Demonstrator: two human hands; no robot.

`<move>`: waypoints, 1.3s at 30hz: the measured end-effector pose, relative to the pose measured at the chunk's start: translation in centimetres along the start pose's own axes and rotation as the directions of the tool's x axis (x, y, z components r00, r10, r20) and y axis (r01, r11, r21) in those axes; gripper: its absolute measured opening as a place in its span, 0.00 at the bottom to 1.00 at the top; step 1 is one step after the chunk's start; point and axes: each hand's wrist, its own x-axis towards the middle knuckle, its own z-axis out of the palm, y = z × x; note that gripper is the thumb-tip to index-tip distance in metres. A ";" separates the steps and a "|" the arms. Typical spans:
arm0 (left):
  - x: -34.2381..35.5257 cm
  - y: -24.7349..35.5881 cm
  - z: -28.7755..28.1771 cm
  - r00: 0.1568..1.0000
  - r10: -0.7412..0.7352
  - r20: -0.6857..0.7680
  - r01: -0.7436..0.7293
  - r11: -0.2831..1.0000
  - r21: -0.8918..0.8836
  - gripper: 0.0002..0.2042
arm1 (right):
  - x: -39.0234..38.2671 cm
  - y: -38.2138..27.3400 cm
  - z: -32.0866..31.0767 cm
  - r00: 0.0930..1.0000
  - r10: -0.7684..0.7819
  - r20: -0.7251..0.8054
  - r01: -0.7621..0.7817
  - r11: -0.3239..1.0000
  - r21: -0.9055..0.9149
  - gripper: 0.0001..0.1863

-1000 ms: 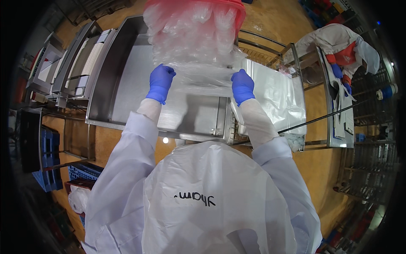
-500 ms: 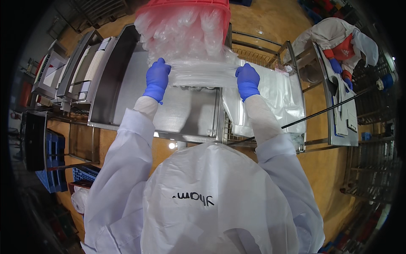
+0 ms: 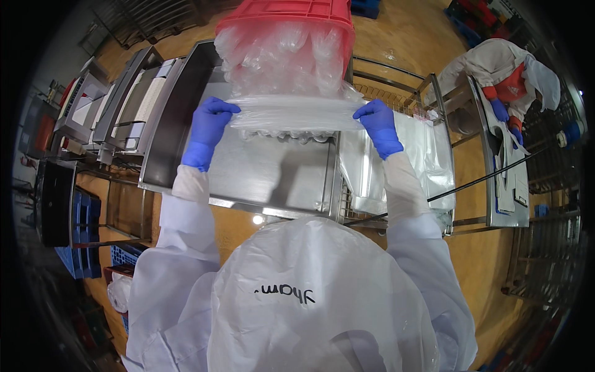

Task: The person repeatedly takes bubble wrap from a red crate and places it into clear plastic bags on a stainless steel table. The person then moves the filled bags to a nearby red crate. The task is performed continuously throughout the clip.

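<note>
A red crate (image 3: 285, 12) at the far side is tipped toward me, and a clear plastic liner bag (image 3: 297, 115) spills from its open side. My gloved left hand (image 3: 206, 130) pinches the left end of the liner's gathered edge. At the right end, my gloved right hand (image 3: 379, 127) pinches it too, so the edge is stretched straight between both hands. Bulging clear plastic-wrapped items (image 3: 279, 56) show inside the crate; their contents I cannot make out. Some rounded ends peek out below the stretched edge, over the steel tray table (image 3: 260, 167).
Flat clear plastic bags (image 3: 421, 161) lie on a wire rack to the right. A steel machine with white panels (image 3: 133, 102) stands left. Far right, another person (image 3: 496, 68) in blue gloves works at a side table (image 3: 505, 211). A thin black rod (image 3: 477, 177) crosses the right side.
Both hands have moved slightly apart, and the left fingers have turned inward along the liner edge. The whole view has shifted a little, with the crate now lower and further right.
</note>
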 end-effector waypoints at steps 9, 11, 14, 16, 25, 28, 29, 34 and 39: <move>-1.5 -1.0 -6.7 0.906 -0.407 0.115 0.399 0.733 -0.551 0.17 | 1.9 -5.9 -1.2 0.928 0.229 0.294 -0.366 0.705 0.607 0.09; -1.7 -4.2 -7.6 0.923 -0.384 0.023 0.358 0.834 -0.420 0.19 | 3.0 -6.9 0.6 0.925 0.222 0.307 -0.370 0.709 0.601 0.10; 0.5 7.1 -3.3 0.897 0.239 -0.372 -0.004 0.846 0.534 0.42 | 3.7 -7.1 2.8 0.914 0.248 0.320 -0.393 0.732 0.556 0.09; 1.0 12.8 2.3 0.938 0.325 -0.120 -0.221 0.829 0.514 0.52 | 4.4 -9.0 4.6 0.897 0.244 0.368 -0.419 0.735 0.534 0.09; -1.5 0.3 -2.2 0.972 0.013 0.234 -0.176 0.704 0.689 0.40 | 8.1 -13.1 4.7 0.920 0.225 0.321 -0.357 0.820 0.448 0.09; -5.1 2.8 -10.4 0.841 -0.189 0.508 -0.051 0.906 0.421 0.37 | 9.7 -16.0 5.9 0.888 0.160 0.432 -0.341 0.859 0.383 0.10; -5.5 3.6 -11.7 0.883 -0.046 0.467 -0.085 0.963 0.255 0.36 | 10.3 -16.7 6.5 0.898 0.125 0.422 -0.307 0.865 0.396 0.11; -5.1 4.2 -14.9 0.961 -0.036 0.273 0.124 0.942 -0.312 0.30 | 15.0 -19.8 9.8 0.971 -0.169 0.169 0.076 0.890 0.449 0.16; -0.6 2.1 -12.0 0.916 -0.257 0.308 0.343 0.901 -0.267 0.26 | 13.4 -16.2 13.5 0.957 -0.253 -0.142 0.149 0.849 -0.507 0.25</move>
